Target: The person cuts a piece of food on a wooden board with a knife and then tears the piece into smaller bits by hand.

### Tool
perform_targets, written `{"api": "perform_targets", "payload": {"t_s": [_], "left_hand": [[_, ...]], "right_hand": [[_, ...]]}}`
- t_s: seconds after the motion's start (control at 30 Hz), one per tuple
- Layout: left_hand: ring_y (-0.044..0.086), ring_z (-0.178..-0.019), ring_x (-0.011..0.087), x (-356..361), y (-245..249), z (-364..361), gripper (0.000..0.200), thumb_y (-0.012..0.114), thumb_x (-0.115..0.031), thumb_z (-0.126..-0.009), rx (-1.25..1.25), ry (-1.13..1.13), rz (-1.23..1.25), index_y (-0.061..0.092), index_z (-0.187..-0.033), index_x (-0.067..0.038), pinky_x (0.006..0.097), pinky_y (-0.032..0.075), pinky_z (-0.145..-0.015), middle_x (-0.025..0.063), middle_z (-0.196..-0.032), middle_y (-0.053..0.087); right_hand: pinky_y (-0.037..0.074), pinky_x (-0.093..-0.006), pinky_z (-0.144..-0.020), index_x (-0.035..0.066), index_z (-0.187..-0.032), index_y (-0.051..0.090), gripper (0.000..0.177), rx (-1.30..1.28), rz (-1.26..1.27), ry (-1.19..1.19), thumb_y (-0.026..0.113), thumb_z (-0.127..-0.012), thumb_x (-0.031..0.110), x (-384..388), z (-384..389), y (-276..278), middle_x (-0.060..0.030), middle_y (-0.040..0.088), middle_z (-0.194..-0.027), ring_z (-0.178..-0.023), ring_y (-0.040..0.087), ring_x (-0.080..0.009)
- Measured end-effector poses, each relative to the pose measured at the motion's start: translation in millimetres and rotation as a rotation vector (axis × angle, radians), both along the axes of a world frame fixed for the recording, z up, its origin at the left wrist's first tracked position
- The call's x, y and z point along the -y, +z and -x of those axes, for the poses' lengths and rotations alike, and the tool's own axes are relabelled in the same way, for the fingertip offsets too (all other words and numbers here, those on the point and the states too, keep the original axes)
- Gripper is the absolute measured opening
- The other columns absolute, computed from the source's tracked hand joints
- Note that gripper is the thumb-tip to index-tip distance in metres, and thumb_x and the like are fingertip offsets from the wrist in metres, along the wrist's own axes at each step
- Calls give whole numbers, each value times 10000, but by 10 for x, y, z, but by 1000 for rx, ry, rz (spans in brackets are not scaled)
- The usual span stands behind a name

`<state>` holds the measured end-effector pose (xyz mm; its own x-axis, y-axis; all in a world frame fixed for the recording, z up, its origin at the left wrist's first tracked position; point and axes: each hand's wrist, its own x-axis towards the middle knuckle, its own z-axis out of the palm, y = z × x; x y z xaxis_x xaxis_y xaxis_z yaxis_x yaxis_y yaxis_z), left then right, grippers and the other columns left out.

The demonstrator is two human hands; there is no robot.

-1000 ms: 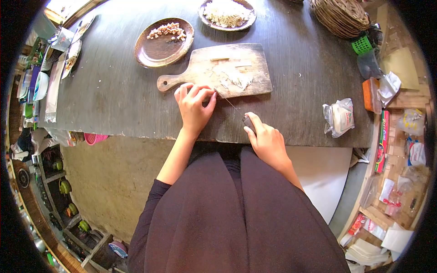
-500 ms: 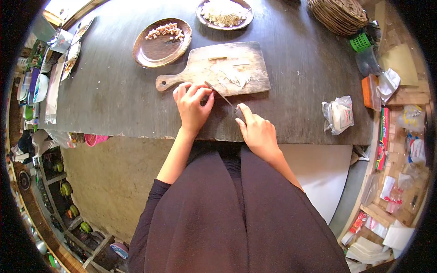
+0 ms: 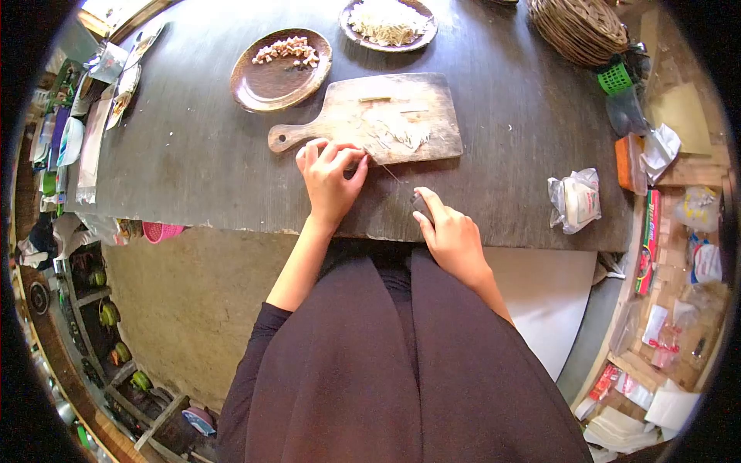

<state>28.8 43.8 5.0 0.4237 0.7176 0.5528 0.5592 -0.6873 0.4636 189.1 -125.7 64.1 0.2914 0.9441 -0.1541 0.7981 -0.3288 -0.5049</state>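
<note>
My right hand (image 3: 454,238) is wrapped round the dark handle of a knife (image 3: 421,205), whose thin blade slants left towards the cutting board's front edge. Near the blade's far end, the curled fingers of my left hand (image 3: 332,185) are pinched together at that edge; anything between them is hidden. The wooden cutting board (image 3: 340,104) lies on the table with its handle to the left. On it are a heap of thin pale shreds (image 3: 409,133) and a short pale stick (image 3: 375,99).
Behind the board stand a brown plate (image 3: 258,86) with small diced pieces and a bowl (image 3: 357,37) of pale shreds. A plastic-wrapped packet (image 3: 577,202) lies on the dark table (image 3: 201,170) at right. Woven baskets (image 3: 579,31) are stacked at the back right.
My right hand has drawn the knife slightly right and towards me, away from the left fingers. My left hand keeps its pinch at the board's edge.
</note>
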Motion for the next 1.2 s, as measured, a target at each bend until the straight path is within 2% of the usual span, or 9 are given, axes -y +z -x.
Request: {"api": "perform_targets", "payload": {"t_s": [0.33,0.5,0.8,1.2], "left_hand": [[568,-1070,260,-8,-4,-4,108,823,-179,-772,4,-10,3,732,-829,-163,432,360,-996,-47,-1006,716],[553,-1075,247,-17,-43,-12,107,814,-193,-767,11,-10,0,731,-833,-180,434,341,-988,-63,-1003,709],[550,-1072,247,-14,-24,-3,111,812,-188,-761,9,-19,1,733,-838,-183,431,340,-983,-70,-1002,709],[564,-1092,262,1,-13,9,112,822,-176,-762,-1,-2,25,740,-837,-165,437,354,-1013,-53,-1017,711]], "right_hand": [[557,-513,-658,165,-1389,549,421,58,4,-9,584,-1005,334,-36,38,-43,-195,706,-847,-750,704,-406],[557,-508,-656,172,-1397,547,426,87,-104,0,598,-1000,319,-116,46,-189,-192,699,-837,-744,702,-401],[551,-519,-674,172,-1402,540,423,-1,-25,6,576,-1010,328,-66,36,-21,-209,715,-894,-774,701,-420],[556,-510,-640,185,-1403,549,436,65,-47,-29,596,-998,338,-130,115,-152,-183,704,-853,-726,700,-409]]}}
